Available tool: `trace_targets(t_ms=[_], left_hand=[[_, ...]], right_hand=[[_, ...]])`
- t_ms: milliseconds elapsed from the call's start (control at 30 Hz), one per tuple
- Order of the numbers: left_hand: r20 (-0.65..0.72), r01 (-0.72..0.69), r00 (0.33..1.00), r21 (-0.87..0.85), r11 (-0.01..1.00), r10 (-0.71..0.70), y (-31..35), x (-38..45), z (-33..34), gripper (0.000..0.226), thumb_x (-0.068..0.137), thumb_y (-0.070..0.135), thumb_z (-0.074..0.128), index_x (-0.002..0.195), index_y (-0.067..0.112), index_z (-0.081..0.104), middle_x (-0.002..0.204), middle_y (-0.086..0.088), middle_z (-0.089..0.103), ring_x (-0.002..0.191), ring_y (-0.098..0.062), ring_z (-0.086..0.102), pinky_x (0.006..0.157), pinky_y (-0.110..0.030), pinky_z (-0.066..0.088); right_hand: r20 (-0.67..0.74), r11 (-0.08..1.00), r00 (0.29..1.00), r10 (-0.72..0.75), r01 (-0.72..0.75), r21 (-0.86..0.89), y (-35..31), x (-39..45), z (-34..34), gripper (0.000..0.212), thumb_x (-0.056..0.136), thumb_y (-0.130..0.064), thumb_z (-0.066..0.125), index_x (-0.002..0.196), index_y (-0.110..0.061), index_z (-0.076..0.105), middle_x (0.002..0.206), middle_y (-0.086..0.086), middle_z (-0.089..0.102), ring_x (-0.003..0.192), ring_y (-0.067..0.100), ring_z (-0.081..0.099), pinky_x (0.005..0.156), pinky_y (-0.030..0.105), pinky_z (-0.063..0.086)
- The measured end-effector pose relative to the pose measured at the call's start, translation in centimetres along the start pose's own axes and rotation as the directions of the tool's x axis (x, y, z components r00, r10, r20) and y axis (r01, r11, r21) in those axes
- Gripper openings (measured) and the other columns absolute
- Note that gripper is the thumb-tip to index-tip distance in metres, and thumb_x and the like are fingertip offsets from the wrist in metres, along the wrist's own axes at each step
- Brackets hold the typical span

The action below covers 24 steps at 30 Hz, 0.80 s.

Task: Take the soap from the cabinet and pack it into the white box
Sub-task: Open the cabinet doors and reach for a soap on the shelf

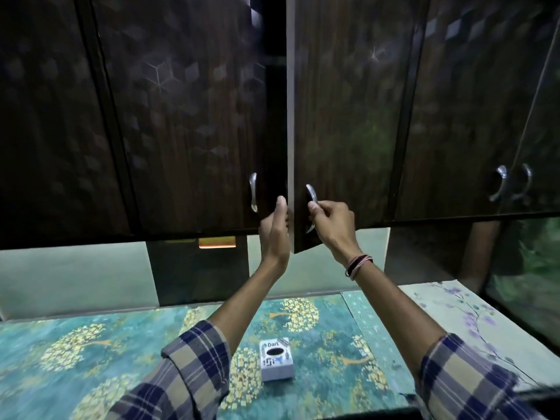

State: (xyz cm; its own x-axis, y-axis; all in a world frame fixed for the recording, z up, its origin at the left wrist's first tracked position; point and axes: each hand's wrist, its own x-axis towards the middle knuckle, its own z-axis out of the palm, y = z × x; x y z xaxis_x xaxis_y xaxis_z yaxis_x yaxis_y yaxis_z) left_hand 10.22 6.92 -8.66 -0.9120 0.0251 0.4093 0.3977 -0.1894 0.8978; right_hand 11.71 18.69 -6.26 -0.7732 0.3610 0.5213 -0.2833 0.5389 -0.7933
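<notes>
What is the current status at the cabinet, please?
Right hand gripping door handle, door ajar. Left hand at door edge. Soap not visible. White box waiting on counter.

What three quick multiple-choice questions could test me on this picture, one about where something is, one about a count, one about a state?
1. Where is the white box?
A. Inside the cabinet
B. On the patterned counter, between the two forearms
C. In the left hand

2. How many metal door handles show on the cabinet?
A. Two
B. Four
C. Six

3. How does the cabinet door at the right hand stand?
A. Pulled partly open
B. Fully shut
C. Taken off

Answers:
1 B: the box sits on the teal floral counter below the hands.
2 B: one on the left door, one under the right hand's fingers, and a pair at far right.
3 A: its pale edge swings out from the frame, with a dark gap beside it, while the left hand rests at that edge.
</notes>
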Motion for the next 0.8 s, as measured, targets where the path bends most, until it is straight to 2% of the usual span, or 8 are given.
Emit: trace_targets(t_ms=[167, 233, 333, 433, 533, 667, 733, 800], left_hand=[[0.117, -0.225, 0.969, 0.056, 0.973, 0.217, -1.8, -7.1, 4.9, 0.068, 0.098, 0.062, 0.047, 0.140, 0.011, 0.061, 0.140, -0.011, 0.065, 0.132, -0.022, 0.060, 0.109, -0.049, 0.049], [0.158, -0.268, 0.954, 0.063, 0.961, 0.255, -2.0, -9.4, 7.6, 0.066, 0.098, 0.058, 0.047, 0.143, 0.010, 0.058, 0.146, -0.010, 0.060, 0.135, -0.019, 0.057, 0.108, -0.049, 0.049], [0.222, -0.311, 0.930, 0.054, 0.949, 0.293, -1.7, -12.4, 12.6, 0.057, 0.101, 0.046, 0.047, 0.144, 0.009, 0.056, 0.147, -0.007, 0.059, 0.136, -0.013, 0.056, 0.110, -0.045, 0.048], [0.294, -0.291, 0.916, 0.013, 0.957, 0.274, -2.0, -14.2, 17.1, 0.057, 0.102, 0.045, 0.046, 0.146, 0.009, 0.054, 0.152, -0.006, 0.054, 0.142, -0.013, 0.050, 0.115, -0.044, 0.044], [0.382, -0.240, 0.895, -0.022, 0.970, 0.230, -1.9, -15.4, 21.0, 0.058, 0.101, 0.045, 0.043, 0.147, 0.011, 0.051, 0.157, -0.004, 0.047, 0.146, -0.010, 0.043, 0.118, -0.040, 0.040], [0.455, -0.139, 0.878, -0.051, 0.989, 0.147, -1.5, -15.9, 24.6, 0.071, 0.095, 0.061, 0.041, 0.151, 0.018, 0.046, 0.160, -0.005, 0.044, 0.148, -0.016, 0.041, 0.121, -0.043, 0.035], [0.473, -0.087, 0.875, -0.059, 0.994, 0.104, -1.5, -15.5, 25.5, 0.074, 0.094, 0.065, 0.041, 0.151, 0.018, 0.047, 0.158, -0.004, 0.047, 0.146, -0.013, 0.043, 0.121, -0.044, 0.035], [0.501, -0.051, 0.862, -0.063, 0.997, 0.075, -1.3, -15.1, 25.8, 0.070, 0.098, 0.063, 0.038, 0.149, 0.017, 0.050, 0.155, -0.001, 0.052, 0.141, -0.007, 0.048, 0.120, -0.044, 0.037]], right_hand=[[-0.151, 0.992, 0.988, 0.033, -0.015, 0.122, 2.0, -5.2, -7.2, 0.042, 0.103, -0.037, 0.055, 0.076, -0.010, 0.073, 0.061, 0.006, 0.070, 0.054, 0.008, 0.057, 0.052, 0.022, 0.043], [-0.198, 0.971, 0.971, 0.131, -0.086, 0.221, 3.1, -6.4, -10.0, 0.039, 0.101, -0.040, 0.054, 0.086, -0.011, 0.075, 0.063, 0.005, 0.068, 0.061, 0.009, 0.054, 0.059, 0.025, 0.045], [-0.130, 0.874, 0.958, 0.255, -0.171, 0.456, 4.5, -7.8, -14.3, 0.035, 0.102, -0.045, 0.048, 0.099, -0.023, 0.076, 0.082, -0.004, 0.069, 0.078, 0.009, 0.061, 0.077, 0.035, 0.054], [-0.090, 0.792, 0.940, 0.328, -0.222, 0.568, 5.2, -8.7, -18.5, 0.043, 0.106, -0.048, 0.041, 0.130, -0.023, 0.066, 0.119, 0.001, 0.073, 0.109, 0.016, 0.069, 0.096, 0.039, 0.057], [-0.095, 0.745, 0.928, 0.359, -0.224, 0.628, 5.9, -9.2, -22.3, 0.047, 0.108, -0.049, 0.037, 0.128, -0.019, 0.066, 0.117, 0.002, 0.075, 0.109, 0.019, 0.070, 0.093, 0.038, 0.056], [-0.092, 0.758, 0.922, 0.376, -0.249, 0.603, 7.3, -9.1, -24.9, 0.061, 0.099, -0.063, 0.042, 0.138, -0.020, 0.062, 0.136, 0.003, 0.067, 0.129, 0.021, 0.061, 0.113, 0.047, 0.045], [-0.103, 0.781, 0.920, 0.379, -0.258, 0.569, 9.3, -8.5, -25.6, 0.072, 0.089, -0.071, 0.047, 0.142, -0.023, 0.059, 0.143, 0.001, 0.062, 0.135, 0.020, 0.057, 0.117, 0.050, 0.041], [-0.172, 0.818, 0.906, 0.386, -0.250, 0.518, 10.2, -8.0, -25.8, 0.061, 0.091, -0.063, 0.050, 0.130, -0.020, 0.066, 0.133, 0.000, 0.069, 0.125, 0.019, 0.063, 0.111, 0.047, 0.047]])
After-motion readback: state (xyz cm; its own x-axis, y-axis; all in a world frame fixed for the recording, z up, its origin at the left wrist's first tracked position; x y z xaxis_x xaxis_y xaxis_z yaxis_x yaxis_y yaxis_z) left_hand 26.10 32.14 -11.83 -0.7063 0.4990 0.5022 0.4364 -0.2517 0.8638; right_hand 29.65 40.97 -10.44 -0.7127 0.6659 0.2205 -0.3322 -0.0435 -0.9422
